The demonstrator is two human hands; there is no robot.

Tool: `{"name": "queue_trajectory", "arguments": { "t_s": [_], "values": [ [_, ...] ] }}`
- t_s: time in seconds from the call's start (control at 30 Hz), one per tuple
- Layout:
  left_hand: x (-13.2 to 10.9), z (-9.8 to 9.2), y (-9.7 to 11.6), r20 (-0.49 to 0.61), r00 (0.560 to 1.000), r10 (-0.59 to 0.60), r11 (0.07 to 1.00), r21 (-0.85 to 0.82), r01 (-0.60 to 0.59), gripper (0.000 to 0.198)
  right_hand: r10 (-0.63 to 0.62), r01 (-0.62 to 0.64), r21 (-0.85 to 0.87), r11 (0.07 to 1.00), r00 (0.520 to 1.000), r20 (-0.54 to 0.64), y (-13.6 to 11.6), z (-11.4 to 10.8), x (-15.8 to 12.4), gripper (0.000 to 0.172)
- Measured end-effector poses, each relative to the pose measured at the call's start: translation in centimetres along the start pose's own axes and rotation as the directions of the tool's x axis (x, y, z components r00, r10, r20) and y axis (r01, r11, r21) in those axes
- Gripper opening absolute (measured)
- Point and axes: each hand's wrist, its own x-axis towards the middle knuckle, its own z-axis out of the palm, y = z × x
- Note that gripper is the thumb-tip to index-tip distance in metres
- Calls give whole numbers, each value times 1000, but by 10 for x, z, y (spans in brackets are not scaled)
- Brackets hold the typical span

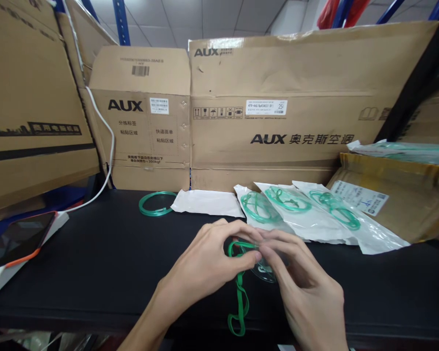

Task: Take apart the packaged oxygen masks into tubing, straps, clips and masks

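Observation:
Close to the front of the black table, my left hand (208, 256) pinches a green elastic strap (241, 304) between thumb and fingers, up against a clear plastic oxygen mask (265, 275). A loop of the strap dangles below. From the other side my right hand (305, 280) is closed on the mask, thumb and fingertips meeting those of my left hand. Much of the mask is hidden behind my fingers. Beyond my hands lie a coil of green tubing (149, 212) and a flat white packet (208, 203).
Several clear-fronted packets (290, 200) with green tubing lie at the back right, beside a taped carton (406, 195) holding more packets. Large cardboard panels (300, 73) stand along the back. A phone (20, 239) rests at left near a white cable (111, 156).

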Motion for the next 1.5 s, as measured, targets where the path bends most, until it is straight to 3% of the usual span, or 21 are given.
{"name": "queue_trajectory", "arguments": {
  "t_s": [0.2,0.5,0.77,1.23,1.5],
  "values": [
    [-2,0,1,-10,1000,15,992,124,-14,23,-1,1,-31,1000,1000,-19,-3,-3,-1,11],
    [-2,-1,0,-14,1000,16,983,181,-13,16,3,-7,-64,998,998,-58,-1,-8,1,11],
    [-1,-1,0,-21,1000,9,983,186,-5,16,9,-18,-97,995,995,-99,-1,-19,1,6],
    [-1,-5,-3,-31,999,-18,985,170,23,14,7,-69,-193,979,951,-309,1,-44,5,12],
    [-2,-2,-4,-14,999,-34,986,164,36,15,-14,-45,-175,983,947,-321,-3,-48,3,6]
  ]
}}
